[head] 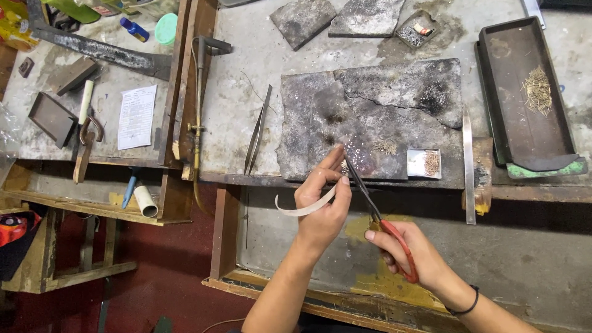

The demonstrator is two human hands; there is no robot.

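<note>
Head view looks straight down on a thin, pale metal strip [306, 208], a narrow ribbon that curves like a shallow hook. Its long axis runs roughly left to right: the free end curls up and away toward the left, while the other end rises to the right into the left hand [320, 206]. That hand's fingers [332, 161] are pressed together on the strip, thumb against forefinger, pinching its right end just in front of the desk [246, 117] edge. Touching that pinched end are the dark blades of the scissors [370, 206], which slant from upper left down to lower right, tips pointing up toward the desk and red handles low. The right hand [410, 250] has its fingers curled through and around the red handles, gripping them; whether the blades are parted I cannot tell. Just beyond the blade tips lies a scorched, cracked grey slab [376, 117] on the desk, with a small white tray [424, 163] of fine bits on its near right corner. Tweezers [258, 131] lie to the slab's left, and a long dark metal tray [524, 98] sits well apart at the right.
</note>
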